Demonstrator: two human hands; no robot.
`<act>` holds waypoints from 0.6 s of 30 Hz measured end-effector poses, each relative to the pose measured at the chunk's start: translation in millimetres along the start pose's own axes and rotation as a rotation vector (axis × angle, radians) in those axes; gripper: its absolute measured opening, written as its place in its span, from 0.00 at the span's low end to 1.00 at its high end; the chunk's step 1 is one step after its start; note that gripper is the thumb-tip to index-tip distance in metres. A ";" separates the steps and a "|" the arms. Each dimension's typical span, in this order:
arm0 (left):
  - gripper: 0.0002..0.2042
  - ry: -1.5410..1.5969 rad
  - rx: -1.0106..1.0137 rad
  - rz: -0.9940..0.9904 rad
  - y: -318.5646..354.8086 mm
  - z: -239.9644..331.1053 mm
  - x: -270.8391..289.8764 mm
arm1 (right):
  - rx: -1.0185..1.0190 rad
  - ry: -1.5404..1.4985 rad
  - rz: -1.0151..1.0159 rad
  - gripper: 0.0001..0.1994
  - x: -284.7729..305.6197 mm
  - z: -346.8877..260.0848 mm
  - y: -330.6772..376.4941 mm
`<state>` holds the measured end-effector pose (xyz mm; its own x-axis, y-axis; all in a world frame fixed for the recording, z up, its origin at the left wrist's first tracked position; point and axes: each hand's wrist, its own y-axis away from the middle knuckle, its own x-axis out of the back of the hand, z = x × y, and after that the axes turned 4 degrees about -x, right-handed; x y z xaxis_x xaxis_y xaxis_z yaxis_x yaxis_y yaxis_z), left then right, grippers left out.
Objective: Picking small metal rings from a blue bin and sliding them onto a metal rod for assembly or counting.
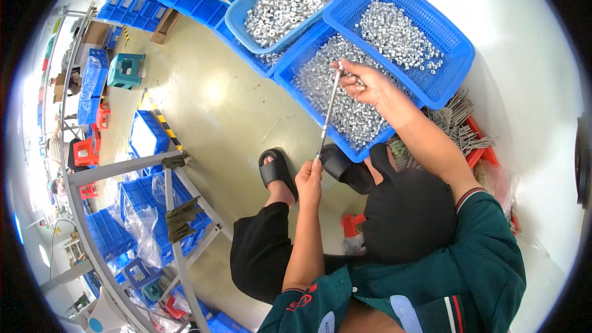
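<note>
Fingers (pixel 354 80) of both hands pinched shut on 1 thin metal rod (pixel 328 114), above 3 blue baskets (pixel 459 55) of small metal nuts (pixel 345 105).

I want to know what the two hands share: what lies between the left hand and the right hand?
In the head view, a thin metal rod spans from the left hand up to the right hand.

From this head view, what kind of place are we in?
Probably a small factory or assembly workshop floor. Blue baskets full of small silver metal parts sit on the floor, more blue bins are stacked around a grey metal rack, and both hands, left and right, hold a thin metal rod.
</note>
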<state>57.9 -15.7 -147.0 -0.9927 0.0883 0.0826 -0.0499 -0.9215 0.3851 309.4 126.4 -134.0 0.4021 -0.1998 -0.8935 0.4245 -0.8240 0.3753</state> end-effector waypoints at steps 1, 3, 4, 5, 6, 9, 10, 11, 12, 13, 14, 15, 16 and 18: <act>0.14 -0.006 -0.001 0.001 -0.3 -0.1 0.2 | 0.015 0.021 -0.001 0.15 -1.4 0.6 0.5; 0.14 -0.012 -0.002 0.002 -0.5 -0.7 0.0 | 0.031 0.041 -0.002 0.15 -3.8 2.6 1.7; 0.14 -0.009 -0.002 0.007 0.0 0.0 -0.4 | 0.052 0.071 0.018 0.15 -6.8 4.4 2.7; 0.14 -0.005 -0.002 0.013 0.3 0.7 -0.8 | 0.073 0.101 0.038 0.14 -9.8 5.7 3.6; 0.14 -0.006 -0.002 0.013 0.3 0.5 -0.8 | 0.072 0.100 0.039 0.14 -12.8 6.4 4.1; 0.14 0.022 -0.005 0.014 0.3 -0.2 -1.4 | 0.070 0.102 0.061 0.13 -16.9 6.3 5.2; 0.14 0.026 -0.004 0.012 0.5 0.4 -2.4 | 0.064 0.100 0.063 0.13 -15.2 5.8 4.7; 0.14 0.030 -0.003 0.011 0.5 1.2 -3.5 | 0.057 0.099 0.064 0.13 -13.6 5.1 4.1; 0.14 0.030 -0.002 0.009 -0.1 0.8 -4.3 | 0.059 0.099 0.066 0.13 -11.8 3.8 3.7; 0.14 0.017 -0.029 0.020 -0.7 -0.2 -3.7 | 0.026 0.088 0.038 0.13 -11.1 2.9 2.7; 0.14 0.004 -0.055 0.030 -1.1 -1.2 -3.1 | -0.007 0.077 0.010 0.13 -10.4 2.1 2.0; 0.14 0.003 -0.055 0.031 -1.2 -2.1 -2.7 | -0.007 0.077 0.010 0.13 -9.6 1.1 1.7; 0.14 -0.012 -0.076 0.040 -1.3 -2.2 -2.1 | -0.029 0.071 0.012 0.12 -10.9 0.1 1.7; 0.15 -0.027 -0.097 0.051 -1.1 -2.2 -1.0 | -0.052 0.065 0.013 0.12 -14.0 1.5 1.7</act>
<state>58.7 -15.7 -149.5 -0.9909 0.0497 0.1252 -0.0115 -0.9573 0.2888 303.2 127.0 -121.2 0.4591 -0.1742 -0.8711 0.4594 -0.7927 0.4007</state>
